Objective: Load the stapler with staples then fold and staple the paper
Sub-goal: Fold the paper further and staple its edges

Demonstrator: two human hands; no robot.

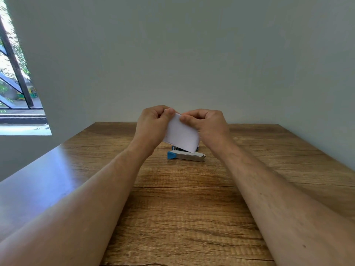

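Head view: we see both forearms reaching out over a wooden table [182, 208].
Left hand [151, 124]: fingers curled, thumb pinching the upper left corner of the paper.
Right hand [204, 123]: fingers curled, thumb pinching the paper's upper edge beside the left thumb.
Paper [181, 134]: white, folded, held tilted in the air above the table, toward its far edge.
Stapler [186, 156]: silver with a blue end, lying on the table just below the paper.
In the way: the paper's lower corner hides something blue behind the stapler; we cannot tell what it is.
Around: a plain wall [192, 54] behind the table, a window [17, 83] at far left.
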